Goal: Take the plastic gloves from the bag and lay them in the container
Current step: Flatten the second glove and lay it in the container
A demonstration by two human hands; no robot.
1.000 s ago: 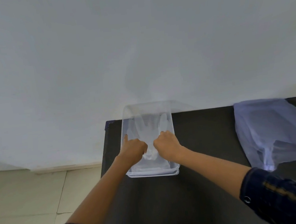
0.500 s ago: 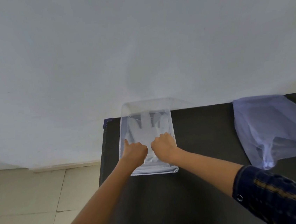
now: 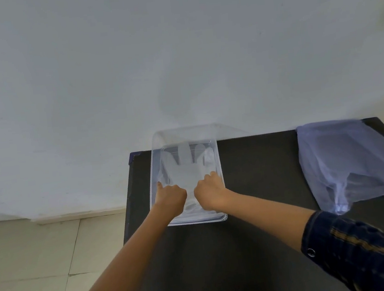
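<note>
A clear plastic container [image 3: 219, 163] stands at the far left of the black table. A translucent plastic glove [image 3: 185, 167] lies flat inside it, fingers spread toward the wall. My left hand [image 3: 171, 198] and my right hand [image 3: 208, 193] are both inside the container's near end, curled into fists over the glove's cuff; each seems to pinch the cuff between thumb and fingers. A pale blue translucent bag [image 3: 344, 164] lies flat at the table's right side, apart from both hands.
The black table [image 3: 254, 162] ends at a white wall just behind the container. Its left edge drops to a tiled floor [image 3: 32, 257]. Dark sleeves cover my upper forearms.
The glove has come down from a hanging, bunched shape and now lies spread flat in the container. Both hands have shifted slightly toward the near rim.
</note>
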